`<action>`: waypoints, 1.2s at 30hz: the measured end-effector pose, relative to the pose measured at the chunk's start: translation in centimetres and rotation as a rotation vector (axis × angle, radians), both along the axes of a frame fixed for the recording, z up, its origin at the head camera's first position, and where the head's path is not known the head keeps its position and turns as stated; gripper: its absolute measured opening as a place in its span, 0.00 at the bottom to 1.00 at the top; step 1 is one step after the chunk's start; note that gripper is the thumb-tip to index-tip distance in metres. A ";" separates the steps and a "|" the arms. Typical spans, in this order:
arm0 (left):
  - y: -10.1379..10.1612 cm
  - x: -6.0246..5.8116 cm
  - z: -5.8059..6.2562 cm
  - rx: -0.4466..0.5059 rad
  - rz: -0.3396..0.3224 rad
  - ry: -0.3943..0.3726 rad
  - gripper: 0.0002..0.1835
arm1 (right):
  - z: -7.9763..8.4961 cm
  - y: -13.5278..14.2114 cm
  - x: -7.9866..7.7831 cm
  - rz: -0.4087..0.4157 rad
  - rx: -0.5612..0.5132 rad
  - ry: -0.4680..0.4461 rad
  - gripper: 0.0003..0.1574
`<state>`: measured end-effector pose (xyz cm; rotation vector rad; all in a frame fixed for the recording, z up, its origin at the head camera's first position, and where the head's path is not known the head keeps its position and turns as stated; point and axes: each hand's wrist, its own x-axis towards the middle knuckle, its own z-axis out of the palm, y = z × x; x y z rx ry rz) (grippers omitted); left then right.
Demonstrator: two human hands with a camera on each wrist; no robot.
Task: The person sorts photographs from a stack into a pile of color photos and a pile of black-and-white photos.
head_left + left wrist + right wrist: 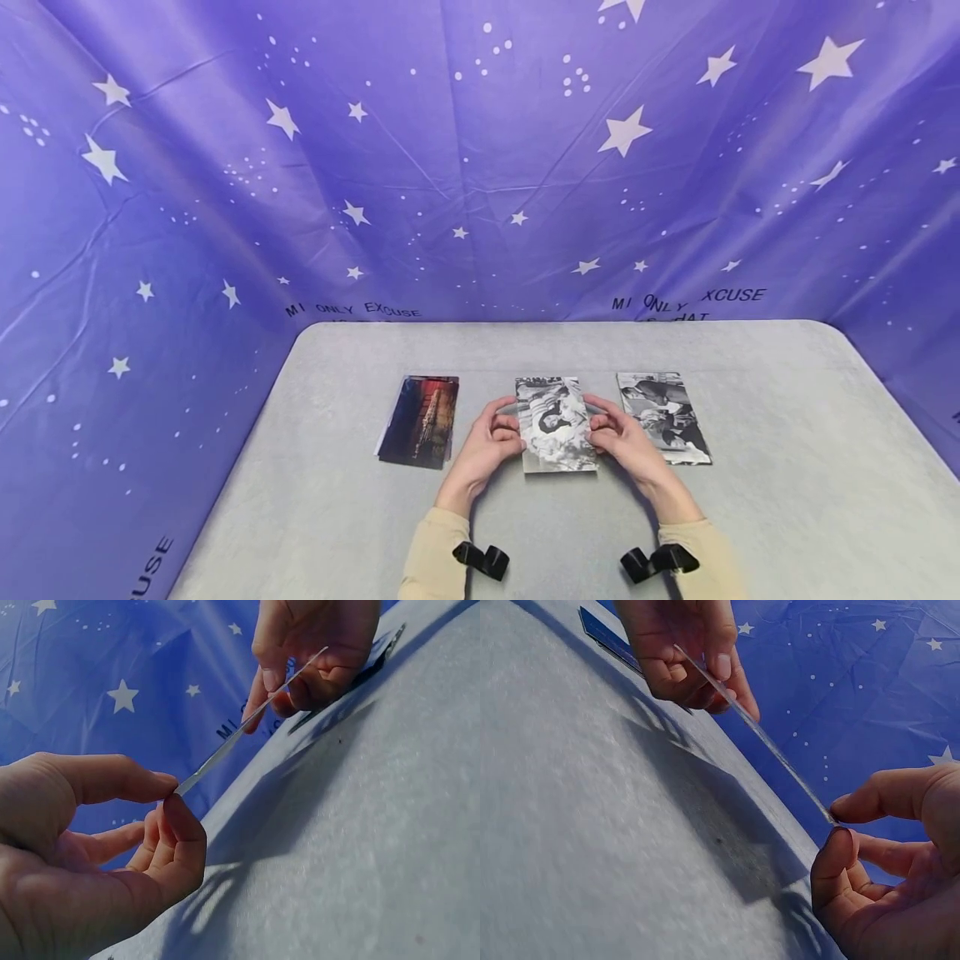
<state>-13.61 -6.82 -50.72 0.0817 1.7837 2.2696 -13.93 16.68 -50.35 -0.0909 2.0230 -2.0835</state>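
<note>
Between both hands, raised above the table, is a black-and-white photo card [557, 425], seen face up in the head view and edge-on in both wrist views. My left hand [489, 450] pinches its left edge between thumb and fingers. On the opposite edge, my right hand [630, 450] pinches it the same way. In the left wrist view the card's thin edge [240, 735] slants between the two hands, apart from the tabletop, with its shadow below. Whether it is one card or a thin stack, I cannot tell.
A pile of colour photo cards [422, 421] lies left of the hands, slightly uneven. To the right lie black-and-white photo cards [664, 418]. Everything rests on a grey table [330, 517], with a purple starry cloth [450, 167] hanging behind and at the sides.
</note>
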 end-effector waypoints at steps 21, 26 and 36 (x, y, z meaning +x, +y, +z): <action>3.0 -2.3 0.6 0.036 -0.068 -0.037 0.40 | 1.3 3.5 -0.4 -0.025 0.074 0.053 0.40; 3.8 -2.6 0.6 0.028 -0.079 -0.034 0.39 | 1.6 4.4 -0.6 -0.032 0.101 0.080 0.39; 6.3 -3.1 0.8 0.019 -0.067 -0.038 0.38 | 1.9 6.5 -1.0 -0.029 0.243 0.133 0.39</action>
